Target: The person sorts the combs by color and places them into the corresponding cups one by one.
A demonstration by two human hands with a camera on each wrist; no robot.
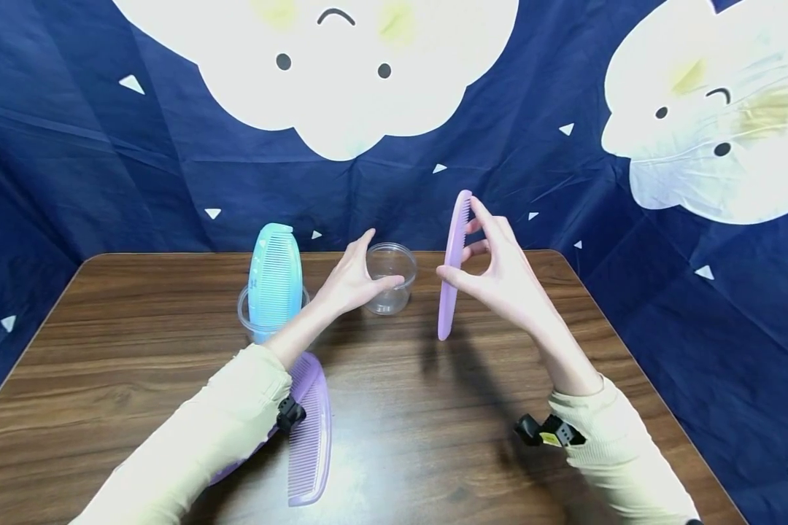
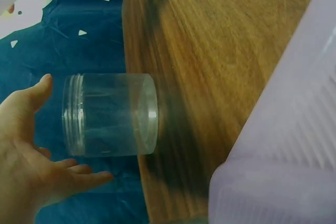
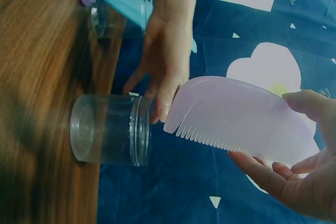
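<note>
An empty clear jar (image 1: 389, 299) stands upright near the table's back edge. My left hand (image 1: 354, 277) is beside its rim, thumb and fingers spread; in the left wrist view a gap shows between that hand (image 2: 31, 156) and the jar (image 2: 113, 115). To the right of the jar, my right hand (image 1: 502, 273) pinches a purple comb (image 1: 454, 255) between thumb and fingers, holding it nearly upright above the table. The right wrist view shows this comb (image 3: 236, 116) with its teeth partly facing the fingers.
At the left, a second clear jar (image 1: 241, 310) holds blue combs (image 1: 276, 277). Purple combs (image 1: 311, 445) lie on the table in front of it, partly under my left forearm. A dark blue cloth (image 1: 394, 197) with white clouds hangs behind the wooden table (image 1: 420, 452).
</note>
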